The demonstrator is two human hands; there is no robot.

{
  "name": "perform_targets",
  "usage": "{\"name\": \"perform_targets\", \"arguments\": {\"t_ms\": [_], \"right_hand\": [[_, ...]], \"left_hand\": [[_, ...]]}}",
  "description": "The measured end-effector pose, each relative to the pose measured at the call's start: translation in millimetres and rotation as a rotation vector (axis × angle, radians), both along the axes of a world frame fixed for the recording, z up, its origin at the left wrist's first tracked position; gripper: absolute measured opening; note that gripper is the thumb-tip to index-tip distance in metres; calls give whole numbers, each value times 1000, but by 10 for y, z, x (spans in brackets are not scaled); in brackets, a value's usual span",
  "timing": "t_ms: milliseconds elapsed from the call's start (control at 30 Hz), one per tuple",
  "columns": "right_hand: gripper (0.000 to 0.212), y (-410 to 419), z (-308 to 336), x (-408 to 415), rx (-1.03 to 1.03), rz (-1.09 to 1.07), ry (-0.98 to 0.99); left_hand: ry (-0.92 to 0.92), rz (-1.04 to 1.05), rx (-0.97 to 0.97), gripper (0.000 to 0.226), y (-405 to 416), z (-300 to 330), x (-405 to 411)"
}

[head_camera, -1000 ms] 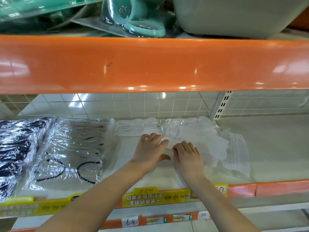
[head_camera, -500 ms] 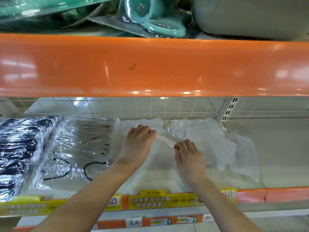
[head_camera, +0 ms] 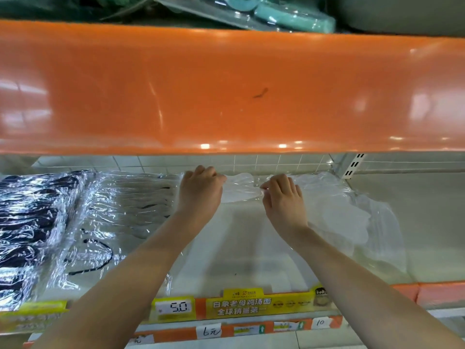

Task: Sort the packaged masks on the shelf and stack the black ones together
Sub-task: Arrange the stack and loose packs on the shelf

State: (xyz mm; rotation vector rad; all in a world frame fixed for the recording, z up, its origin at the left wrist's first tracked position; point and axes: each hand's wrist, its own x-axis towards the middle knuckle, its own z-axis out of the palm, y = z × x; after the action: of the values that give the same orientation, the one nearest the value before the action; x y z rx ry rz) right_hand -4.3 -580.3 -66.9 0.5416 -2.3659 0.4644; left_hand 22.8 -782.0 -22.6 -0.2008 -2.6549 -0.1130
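While both hands reach deep, left hand (head_camera: 201, 192) and right hand (head_camera: 283, 200) fingers curl, gripping white mask pack (head_camera: 239, 188) between them.

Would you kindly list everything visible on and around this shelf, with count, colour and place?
black mask packs: a stack, count unclear, black in clear wrap, far left of the shelf
white masks with black ear loops: one clear pack, left of centre
white mask pack: one, white, at the back, between the hands
loose clear bags with white masks: count unclear, right of centre
price strip: one, yellow, shelf front edge
upper shelf edge: one, orange, above
teal packaged items: count unclear, on the top shelf
left hand: grips the white pack
right hand: pinches the white pack
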Motion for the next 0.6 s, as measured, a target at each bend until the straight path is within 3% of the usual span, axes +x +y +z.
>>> {"name": "perform_targets", "arguments": {"t_ms": [167, 600], "right_hand": [[18, -197, 25, -166, -41, -17, -32], [29, -391, -154, -83, 122, -22, -483]], "left_hand": [[-75, 68, 20, 32, -115, 26, -106], [-387, 79, -85, 42, -53, -479, 69]]}}
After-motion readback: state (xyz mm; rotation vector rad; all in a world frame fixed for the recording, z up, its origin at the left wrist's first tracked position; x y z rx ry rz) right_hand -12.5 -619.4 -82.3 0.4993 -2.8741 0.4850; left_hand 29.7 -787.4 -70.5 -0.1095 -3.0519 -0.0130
